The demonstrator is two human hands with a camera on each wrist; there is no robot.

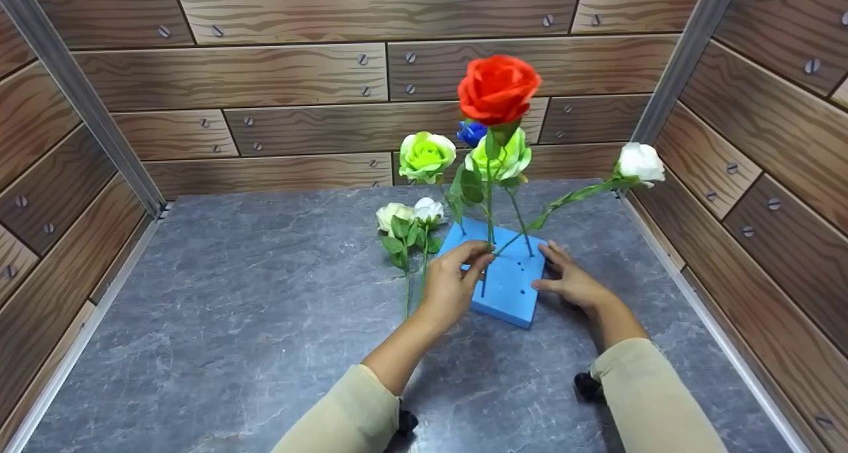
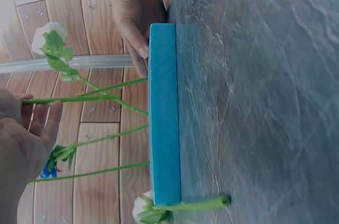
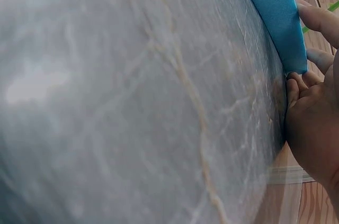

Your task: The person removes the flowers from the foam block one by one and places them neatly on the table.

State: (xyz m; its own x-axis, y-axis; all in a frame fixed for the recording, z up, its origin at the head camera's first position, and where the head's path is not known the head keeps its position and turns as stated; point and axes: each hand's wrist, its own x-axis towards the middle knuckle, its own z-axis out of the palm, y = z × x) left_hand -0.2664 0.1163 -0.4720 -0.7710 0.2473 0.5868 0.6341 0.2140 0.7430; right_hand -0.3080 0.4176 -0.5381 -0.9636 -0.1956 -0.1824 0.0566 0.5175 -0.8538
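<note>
My left hand (image 1: 454,277) pinches the green stem of a red rose (image 1: 498,90), which stands upright over the blue foam block (image 1: 503,301). In the left wrist view the held stem's lower end (image 2: 108,97) stops short of the block. My right hand (image 1: 575,282) rests at the block's right edge, thumb and fingers spread against its side. In the right wrist view its fingertips (image 3: 310,20) touch that edge. Two light green roses (image 1: 427,156) and a blue flower (image 1: 472,133) rise from the block, and a white rose (image 1: 641,163) leans far right.
Left of the block, a cream rose (image 1: 395,218) and another white rose (image 1: 428,209) lie on the grey marbled table (image 1: 232,320). Small dark holes (image 1: 523,292) show in the block's top. Wood-patterned walls (image 1: 298,75) enclose the table at the back and sides.
</note>
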